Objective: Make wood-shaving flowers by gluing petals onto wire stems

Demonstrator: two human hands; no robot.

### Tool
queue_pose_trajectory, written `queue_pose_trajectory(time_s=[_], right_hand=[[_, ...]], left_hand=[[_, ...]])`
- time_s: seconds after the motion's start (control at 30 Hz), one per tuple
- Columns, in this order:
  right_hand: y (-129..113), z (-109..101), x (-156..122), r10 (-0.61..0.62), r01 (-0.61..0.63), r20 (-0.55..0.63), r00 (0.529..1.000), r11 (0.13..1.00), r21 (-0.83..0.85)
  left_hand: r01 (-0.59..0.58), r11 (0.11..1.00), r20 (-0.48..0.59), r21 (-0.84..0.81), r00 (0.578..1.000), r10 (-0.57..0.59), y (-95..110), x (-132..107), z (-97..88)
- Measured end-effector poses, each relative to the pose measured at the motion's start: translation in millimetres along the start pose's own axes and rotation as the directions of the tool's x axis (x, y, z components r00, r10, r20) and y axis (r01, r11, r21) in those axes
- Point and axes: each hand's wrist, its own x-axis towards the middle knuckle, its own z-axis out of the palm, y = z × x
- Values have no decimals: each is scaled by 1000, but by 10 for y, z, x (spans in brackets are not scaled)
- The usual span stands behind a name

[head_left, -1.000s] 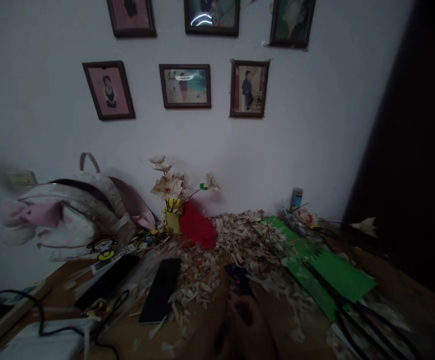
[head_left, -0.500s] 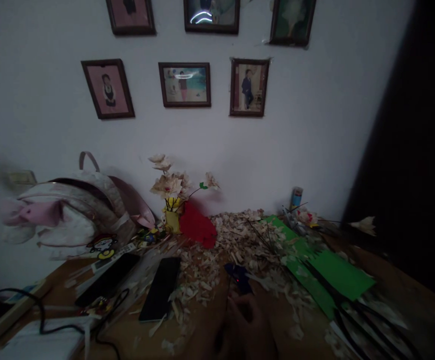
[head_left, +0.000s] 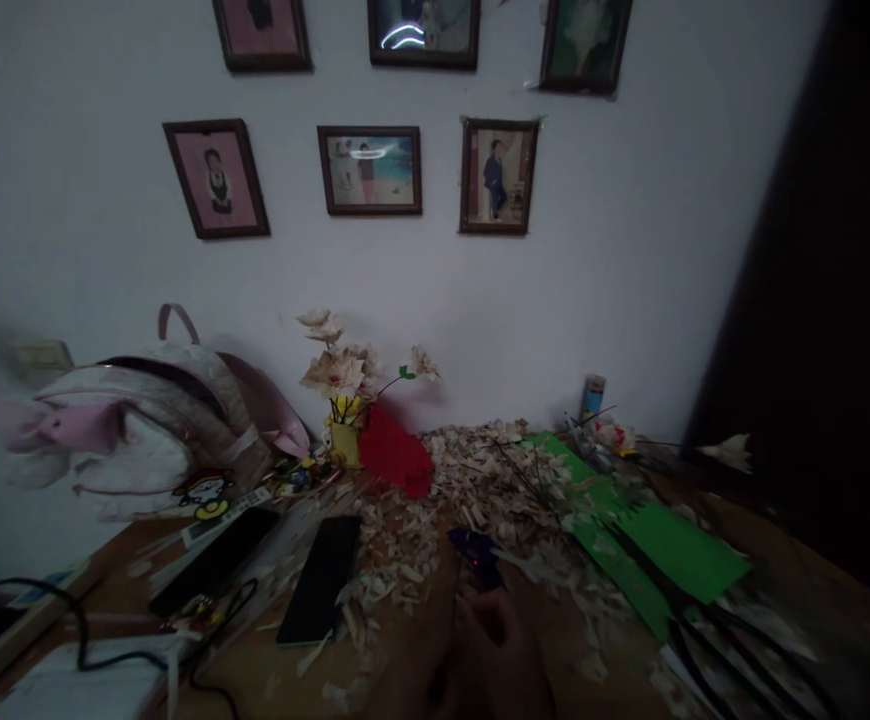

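The picture is very dim. At the bottom centre my right hand [head_left: 491, 640] is curled closed just below a dark blue glue gun [head_left: 476, 555] with a small red light, and seems to grip its handle. A dark shape beside it, which may be my left hand [head_left: 405, 685], lies low on the wooden table [head_left: 270, 660]; its fingers do not show. Ahead of the gun lies a heap of pale wood shavings [head_left: 480, 480]. A yellow vase of shaving flowers [head_left: 345, 400] stands by the wall, with red paper [head_left: 397, 455] next to it.
Two dark phones [head_left: 322, 580] lie at the left, with a black cable [head_left: 105, 640] and a pale backpack [head_left: 142, 420] behind them. Green paper [head_left: 667, 550], thin dark sticks [head_left: 705, 620] and a small can [head_left: 592, 395] sit at the right. Framed photos [head_left: 370, 170] hang on the wall.
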Motion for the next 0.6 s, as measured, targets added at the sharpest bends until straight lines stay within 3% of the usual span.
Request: queue_pose_trajectory(time_s=[0.33, 0.47, 0.6], right_hand=[[-1, 2, 4, -9, 8, 32, 999, 1000, 23], [-13, 6, -1, -12, 10, 31, 999, 998, 56], [25, 15, 18, -48, 41, 67, 997, 993, 107]], left_hand=[[80, 997, -62, 8, 995, -80, -220, 25, 94], [82, 996, -110, 22, 991, -79, -358, 41, 160], [62, 996, -85, 58, 995, -57, -369, 26, 187]])
